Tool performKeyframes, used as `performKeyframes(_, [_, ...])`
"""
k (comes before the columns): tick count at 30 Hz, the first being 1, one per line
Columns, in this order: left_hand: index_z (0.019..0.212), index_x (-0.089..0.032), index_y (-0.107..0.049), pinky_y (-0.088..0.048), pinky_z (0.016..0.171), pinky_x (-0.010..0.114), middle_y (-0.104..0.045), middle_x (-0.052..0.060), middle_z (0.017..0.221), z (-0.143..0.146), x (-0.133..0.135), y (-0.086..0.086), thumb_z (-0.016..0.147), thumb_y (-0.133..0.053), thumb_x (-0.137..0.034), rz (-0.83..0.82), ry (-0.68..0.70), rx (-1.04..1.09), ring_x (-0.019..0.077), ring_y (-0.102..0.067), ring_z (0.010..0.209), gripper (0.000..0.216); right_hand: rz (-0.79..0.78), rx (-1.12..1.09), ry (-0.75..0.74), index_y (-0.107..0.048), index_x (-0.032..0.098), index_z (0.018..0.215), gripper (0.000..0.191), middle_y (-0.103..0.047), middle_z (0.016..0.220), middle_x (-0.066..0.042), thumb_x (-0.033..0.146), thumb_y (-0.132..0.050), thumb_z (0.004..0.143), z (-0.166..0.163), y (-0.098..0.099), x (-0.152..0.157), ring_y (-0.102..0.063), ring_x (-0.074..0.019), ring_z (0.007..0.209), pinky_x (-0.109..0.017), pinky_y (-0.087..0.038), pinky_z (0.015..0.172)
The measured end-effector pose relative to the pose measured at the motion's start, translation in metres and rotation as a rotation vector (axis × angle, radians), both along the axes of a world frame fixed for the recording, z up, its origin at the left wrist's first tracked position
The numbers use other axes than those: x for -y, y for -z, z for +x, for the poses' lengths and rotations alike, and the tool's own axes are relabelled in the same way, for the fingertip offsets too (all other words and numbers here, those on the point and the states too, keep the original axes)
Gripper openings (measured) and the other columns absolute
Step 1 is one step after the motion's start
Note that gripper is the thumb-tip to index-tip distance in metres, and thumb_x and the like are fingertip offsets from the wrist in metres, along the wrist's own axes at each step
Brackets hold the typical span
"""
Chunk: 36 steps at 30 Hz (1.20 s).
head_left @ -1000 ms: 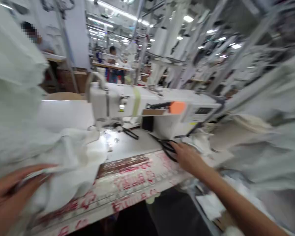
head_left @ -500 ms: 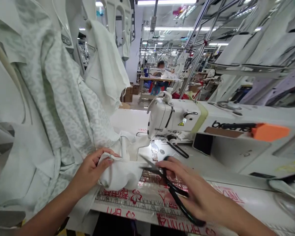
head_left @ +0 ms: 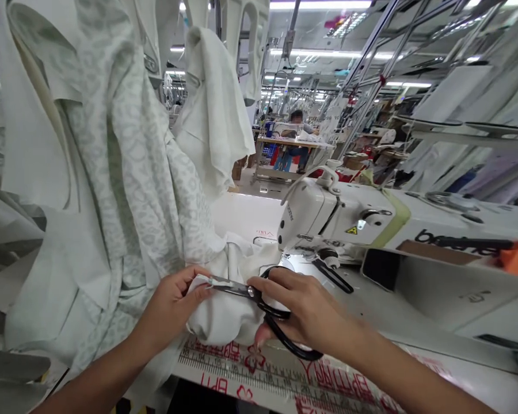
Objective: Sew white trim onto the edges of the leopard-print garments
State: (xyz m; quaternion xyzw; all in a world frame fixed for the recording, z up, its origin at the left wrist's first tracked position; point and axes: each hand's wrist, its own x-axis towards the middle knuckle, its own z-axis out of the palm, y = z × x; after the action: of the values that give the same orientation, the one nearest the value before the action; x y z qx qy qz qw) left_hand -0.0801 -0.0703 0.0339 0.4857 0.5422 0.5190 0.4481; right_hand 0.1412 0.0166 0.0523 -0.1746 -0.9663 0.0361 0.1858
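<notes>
Near the front edge of the counter point(head_left: 276, 397), my left hand point(head_left: 170, 307) pinched the white fabric point(head_left: 227, 319), which looked light and limp, best gripped by its edge; my right hand point(head_left: 311, 307) clasped the black-handled scissors point(head_left: 251, 292).

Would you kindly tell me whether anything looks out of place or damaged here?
Nothing looks spilled or plainly damaged. The one mild oddity is the pale yellow strip across the white sewing machine, which seems improvised. The black-handled metal scissors and bunched white fabric look ordinary.
</notes>
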Motion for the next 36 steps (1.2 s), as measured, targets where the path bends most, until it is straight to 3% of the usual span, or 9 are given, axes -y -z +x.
performKeyframes(7, [0.083, -0.017, -0.062, -0.035, 0.05, 0.017, -0.056, -0.001, 0.067, -0.003, 0.001, -0.002, 0.078, -0.062, -0.041, -0.038, 0.055, 0.01, 0.0102, -0.046, 0.058, 0.025, 0.1, 0.012, 0.018, -0.059, 0.015, 0.114, 0.05, -0.056, 0.069, -0.003, 0.052, -0.06, 0.08, 0.007, 0.002, 0.001, -0.052, -0.0141, 0.059, -0.025, -0.036, 0.052])
performKeyframes(14, [0.081, -0.016, -0.061, -0.032, 0.049, 0.017, -0.053, -0.001, 0.064, -0.001, 0.005, -0.009, 0.079, -0.058, -0.044, -0.029, 0.086, -0.062, 0.0102, -0.043, 0.056, 0.028, 0.06, 0.0, 0.03, -0.058, 0.015, 0.115, 0.058, -0.055, 0.071, -0.003, 0.056, -0.065, 0.073, 0.005, 0.002, 0.008, -0.052, -0.0149, 0.06, -0.024, -0.037, 0.051])
performKeyframes(17, [0.078, -0.015, -0.06, -0.032, 0.05, 0.017, -0.052, -0.001, 0.064, 0.002, 0.005, -0.011, 0.08, -0.058, -0.044, -0.025, 0.079, -0.089, 0.0106, -0.044, 0.056, 0.029, 0.097, 0.0, 0.029, -0.059, 0.014, 0.113, 0.043, -0.057, 0.071, -0.004, 0.043, -0.062, 0.081, 0.006, 0.007, 0.009, -0.052, -0.0152, 0.058, -0.025, -0.036, 0.05])
performKeyframes(20, [0.077, -0.016, -0.059, -0.034, 0.049, 0.017, -0.052, -0.002, 0.062, 0.003, 0.004, -0.013, 0.081, -0.057, -0.043, -0.001, 0.085, -0.126, 0.01, -0.045, 0.055, 0.028, -0.024, -0.06, 0.015, -0.06, 0.013, 0.11, 0.034, -0.059, 0.069, -0.004, 0.038, -0.056, 0.086, 0.003, 0.01, 0.011, -0.053, -0.014, 0.056, -0.024, -0.038, 0.051])
performKeyframes(23, [0.08, -0.016, -0.061, -0.037, 0.047, 0.017, -0.057, -0.001, 0.063, 0.002, 0.003, -0.011, 0.085, -0.054, -0.038, 0.046, 0.097, -0.239, 0.0105, -0.051, 0.054, 0.023, -0.322, -0.25, 0.065, -0.064, 0.014, 0.098, 0.037, -0.059, 0.065, -0.001, 0.047, -0.059, 0.082, 0.006, 0.006, 0.015, -0.053, -0.0117, 0.055, -0.021, -0.041, 0.052])
performKeyframes(26, [0.088, -0.019, -0.064, -0.05, 0.061, 0.021, -0.067, 0.001, 0.079, -0.003, 0.003, -0.007, 0.089, -0.049, -0.021, 0.362, 0.061, -0.501, 0.0138, -0.062, 0.071, 0.015, -0.471, -0.327, 0.121, -0.066, 0.015, 0.098, 0.039, -0.061, 0.062, 0.001, 0.049, -0.063, 0.078, 0.033, 0.002, 0.019, -0.054, -0.011, 0.053, -0.019, -0.043, 0.052])
performKeyframes(29, [0.093, -0.017, -0.065, -0.053, 0.082, 0.033, -0.066, 0.005, 0.094, -0.009, 0.008, 0.0, 0.085, -0.053, -0.005, 0.944, 0.008, -0.901, 0.0191, -0.061, 0.094, 0.019, -0.387, -0.113, 0.242, -0.062, 0.019, 0.113, 0.044, -0.069, 0.086, -0.006, 0.042, -0.068, 0.076, 0.083, 0.01, 0.018, -0.065, -0.0166, 0.071, -0.022, -0.05, 0.064])
performKeyframes(31, [0.083, -0.015, -0.067, -0.056, 0.079, 0.032, -0.063, 0.005, 0.088, -0.009, 0.012, 0.005, 0.078, -0.063, -0.003, 1.259, 0.006, -1.145, 0.0192, -0.059, 0.094, 0.013, -0.273, 0.026, 0.409, -0.062, 0.023, 0.116, 0.041, -0.069, 0.096, -0.009, 0.04, -0.064, 0.079, 0.119, 0.021, 0.016, -0.066, -0.018, 0.073, -0.023, -0.051, 0.063])
performKeyframes(36, [0.064, -0.018, -0.065, -0.058, 0.067, 0.025, -0.056, 0.001, 0.079, -0.004, 0.02, 0.015, 0.07, -0.071, -0.002, 1.483, -0.004, -1.344, 0.013, -0.057, 0.08, 0.018, 0.028, 0.075, 0.527, -0.06, 0.024, 0.117, 0.04, -0.065, 0.106, -0.012, 0.047, -0.042, 0.09, 0.199, 0.051, 0.021, -0.064, -0.0197, 0.092, -0.031, -0.051, 0.079])
